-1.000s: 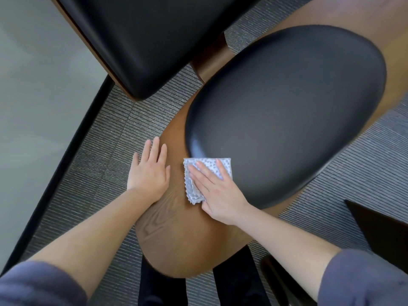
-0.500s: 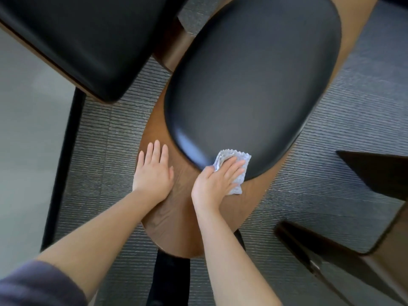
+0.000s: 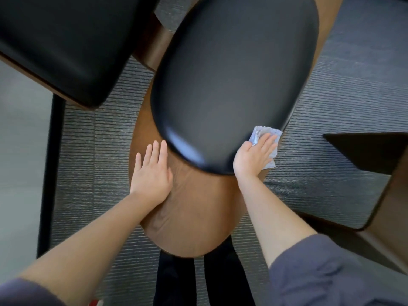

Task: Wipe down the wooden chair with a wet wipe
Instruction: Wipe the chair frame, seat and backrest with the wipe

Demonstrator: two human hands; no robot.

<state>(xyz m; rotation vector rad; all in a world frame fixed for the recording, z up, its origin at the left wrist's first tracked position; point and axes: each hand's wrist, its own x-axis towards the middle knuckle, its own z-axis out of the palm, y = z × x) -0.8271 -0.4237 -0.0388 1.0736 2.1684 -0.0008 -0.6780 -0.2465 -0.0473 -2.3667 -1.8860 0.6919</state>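
On the wooden chair (image 3: 194, 217), right hand (image 3: 254, 157) presses the wet wipe (image 3: 268, 138) flat-fingered at the cushion's (image 3: 231, 74) right edge; left hand (image 3: 152, 173) rests flat, fingers straight.

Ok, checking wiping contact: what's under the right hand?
Under the right hand lies a pale patterned wet wipe, at the glossy black oval cushion's edge. Hand and wipe hide the surface beneath them.

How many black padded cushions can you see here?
2. An oval cushion sits centre on the wooden chair; a squarer cushion is top left. The dark shape at the right edge may be another, I cannot tell.
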